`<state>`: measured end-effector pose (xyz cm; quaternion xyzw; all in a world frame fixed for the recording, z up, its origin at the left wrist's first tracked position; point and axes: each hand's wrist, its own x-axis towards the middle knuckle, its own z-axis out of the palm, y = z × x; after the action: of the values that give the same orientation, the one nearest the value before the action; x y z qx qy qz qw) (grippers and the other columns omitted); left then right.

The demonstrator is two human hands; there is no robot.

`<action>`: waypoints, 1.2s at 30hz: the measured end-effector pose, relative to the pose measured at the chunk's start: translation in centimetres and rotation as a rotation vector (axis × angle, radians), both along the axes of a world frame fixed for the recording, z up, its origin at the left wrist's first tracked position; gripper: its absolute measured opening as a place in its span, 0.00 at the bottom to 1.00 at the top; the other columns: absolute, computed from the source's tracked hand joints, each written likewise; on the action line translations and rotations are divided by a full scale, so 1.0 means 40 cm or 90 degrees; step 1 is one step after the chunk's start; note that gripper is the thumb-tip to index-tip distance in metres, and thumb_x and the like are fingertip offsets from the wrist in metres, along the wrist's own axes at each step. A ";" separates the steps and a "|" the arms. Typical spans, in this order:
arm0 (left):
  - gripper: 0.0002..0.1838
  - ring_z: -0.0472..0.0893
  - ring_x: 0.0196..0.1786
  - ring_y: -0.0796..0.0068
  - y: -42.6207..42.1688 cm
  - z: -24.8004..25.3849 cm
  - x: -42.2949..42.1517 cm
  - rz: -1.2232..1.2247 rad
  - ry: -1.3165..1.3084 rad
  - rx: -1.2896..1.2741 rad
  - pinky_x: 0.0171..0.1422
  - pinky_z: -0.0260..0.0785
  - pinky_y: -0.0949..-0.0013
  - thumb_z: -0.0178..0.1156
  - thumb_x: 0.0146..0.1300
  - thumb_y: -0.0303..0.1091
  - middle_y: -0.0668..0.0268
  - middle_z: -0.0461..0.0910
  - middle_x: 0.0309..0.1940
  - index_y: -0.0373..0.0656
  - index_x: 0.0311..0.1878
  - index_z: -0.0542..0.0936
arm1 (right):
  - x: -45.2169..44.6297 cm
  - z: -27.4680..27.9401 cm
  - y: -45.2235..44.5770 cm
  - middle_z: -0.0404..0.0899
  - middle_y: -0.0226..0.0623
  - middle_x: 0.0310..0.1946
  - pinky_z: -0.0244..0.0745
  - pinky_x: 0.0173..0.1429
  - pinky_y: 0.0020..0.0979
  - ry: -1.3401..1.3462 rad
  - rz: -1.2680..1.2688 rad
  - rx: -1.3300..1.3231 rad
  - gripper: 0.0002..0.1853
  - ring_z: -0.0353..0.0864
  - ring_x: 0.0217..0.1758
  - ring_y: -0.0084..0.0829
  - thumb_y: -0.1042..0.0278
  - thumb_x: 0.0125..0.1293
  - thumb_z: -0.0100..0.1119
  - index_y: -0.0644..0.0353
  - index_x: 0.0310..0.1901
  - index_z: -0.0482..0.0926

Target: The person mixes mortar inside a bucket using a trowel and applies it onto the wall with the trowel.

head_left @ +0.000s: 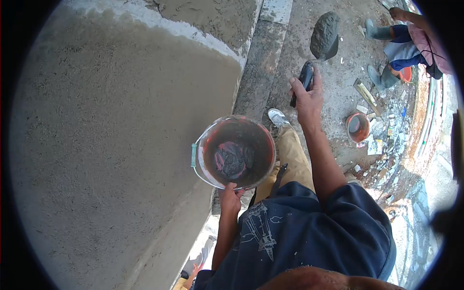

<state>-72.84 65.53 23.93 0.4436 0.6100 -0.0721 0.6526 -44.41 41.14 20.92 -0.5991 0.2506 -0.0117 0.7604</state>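
My left hand (231, 197) grips the near rim of a bucket (209, 159), fingers closed over its edge. Grey mortar (233, 160) lies at the bottom of this reddish bucket, and its wire handle with a green grip (194, 155) hangs on the wall side. My right hand (309, 96) is wrapped around the dark handle of a trowel (332, 51), held out ahead of me. A heap of wet mortar (325, 34) covers most of the trowel's blade. To the left of the bucket stands a wall with smooth grey plaster (121, 125).
Another person (411, 48) in boots is at the upper right, beside a red bucket (407, 74). A smaller bucket (357, 127), a wood piece (367, 96) and scattered rubble (386, 159) lie on the right. Part of another person (193, 270) shows below the wall's edge.
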 end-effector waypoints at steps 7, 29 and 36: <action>0.26 0.83 0.56 0.58 -0.034 -0.029 -0.038 0.043 0.088 -0.006 0.56 0.85 0.51 0.52 0.61 0.22 0.54 0.76 0.58 0.38 0.65 0.69 | 0.327 -0.224 0.432 0.81 0.44 0.38 0.75 0.39 0.33 -0.086 0.081 -0.090 0.37 0.81 0.34 0.35 0.68 0.61 0.66 0.69 0.71 0.64; 0.13 0.82 0.55 0.57 0.017 -0.212 -0.118 -0.199 0.040 -0.023 0.56 0.83 0.59 0.57 0.67 0.19 0.49 0.76 0.51 0.27 0.54 0.73 | 0.358 -0.339 0.536 0.72 0.30 0.28 0.71 0.24 0.28 0.219 0.198 0.454 0.09 0.75 0.23 0.22 0.72 0.68 0.58 0.54 0.44 0.68; 0.09 0.87 0.49 0.59 -0.010 -0.149 0.073 -0.150 0.126 -0.055 0.51 0.83 0.62 0.58 0.67 0.23 0.53 0.83 0.46 0.30 0.48 0.77 | 0.125 -0.301 0.469 0.72 0.28 0.27 0.71 0.25 0.29 0.144 0.371 0.180 0.12 0.75 0.21 0.21 0.74 0.66 0.58 0.58 0.49 0.68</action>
<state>-69.90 65.13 17.98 0.4742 0.6117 -0.2174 0.5947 -39.40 59.91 8.90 -0.5314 0.1508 0.3073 0.7749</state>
